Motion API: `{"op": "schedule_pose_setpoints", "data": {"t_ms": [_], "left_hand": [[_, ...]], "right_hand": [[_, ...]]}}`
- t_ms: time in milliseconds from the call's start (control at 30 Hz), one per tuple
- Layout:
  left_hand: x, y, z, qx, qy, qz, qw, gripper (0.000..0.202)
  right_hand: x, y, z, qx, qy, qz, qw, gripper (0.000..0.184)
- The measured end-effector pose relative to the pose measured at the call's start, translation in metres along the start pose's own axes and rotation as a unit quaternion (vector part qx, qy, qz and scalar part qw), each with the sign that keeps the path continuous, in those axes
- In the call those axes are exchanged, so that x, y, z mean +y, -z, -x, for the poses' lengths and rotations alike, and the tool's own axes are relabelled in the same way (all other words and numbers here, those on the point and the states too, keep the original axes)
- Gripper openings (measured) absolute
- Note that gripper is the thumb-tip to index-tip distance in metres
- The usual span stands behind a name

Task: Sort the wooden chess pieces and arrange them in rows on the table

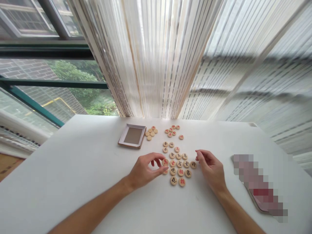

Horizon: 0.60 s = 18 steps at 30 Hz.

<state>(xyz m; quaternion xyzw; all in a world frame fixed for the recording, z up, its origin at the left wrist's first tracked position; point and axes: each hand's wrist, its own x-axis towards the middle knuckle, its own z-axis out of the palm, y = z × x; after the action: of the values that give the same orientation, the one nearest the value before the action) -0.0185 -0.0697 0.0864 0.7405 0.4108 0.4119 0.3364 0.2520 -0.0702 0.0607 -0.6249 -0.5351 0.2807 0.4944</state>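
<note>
Wooden Chinese chess pieces with red or black characters lie in a rough cluster at the middle of the white table (pixel 92 182). My left hand (pixel 148 169) is at the cluster's left side, thumb and index finger closed around the edges of a red-marked Chinese chess piece (pixel 165 162). Its thumb partly covers another red-marked piece (pixel 165 171) just below. To the right, my right hand (pixel 211 167) hovers with curled fingers and thumb drawn together, and nothing shows in them. The nearest piece to it is a black-marked one (pixel 193 164), apart from the fingertips.
Behind the cluster lie several face-down pieces (pixel 149 138) and a group of red-marked pieces (pixel 174 133). An open shallow box (pixel 143 136) stands at the back left. A blurred-out long object (pixel 260 188) lies on the right. Striped curtains (pixel 156 65) hang behind the table.
</note>
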Motion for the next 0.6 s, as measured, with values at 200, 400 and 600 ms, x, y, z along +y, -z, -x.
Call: {"op": "schedule_pose_setpoints", "data": {"t_ms": [200,400,600], "left_hand": [[0.0,0.009,-0.016,0.008,-0.059,-0.076,0.995,0.025],[0.002,0.02,-0.03,-0.003,-0.079,-0.1,0.992,0.025],[0.002,0.022,-0.031,-0.012,-0.076,-0.109,0.991,0.028]], "right_hand": [[0.001,-0.001,-0.001,-0.007,-0.003,-0.007,1.0,0.029],[0.002,-0.001,-0.001,-0.011,-0.003,-0.011,1.0,0.031],[0.003,-0.001,-0.001,-0.015,0.002,-0.012,1.0,0.032]]}}
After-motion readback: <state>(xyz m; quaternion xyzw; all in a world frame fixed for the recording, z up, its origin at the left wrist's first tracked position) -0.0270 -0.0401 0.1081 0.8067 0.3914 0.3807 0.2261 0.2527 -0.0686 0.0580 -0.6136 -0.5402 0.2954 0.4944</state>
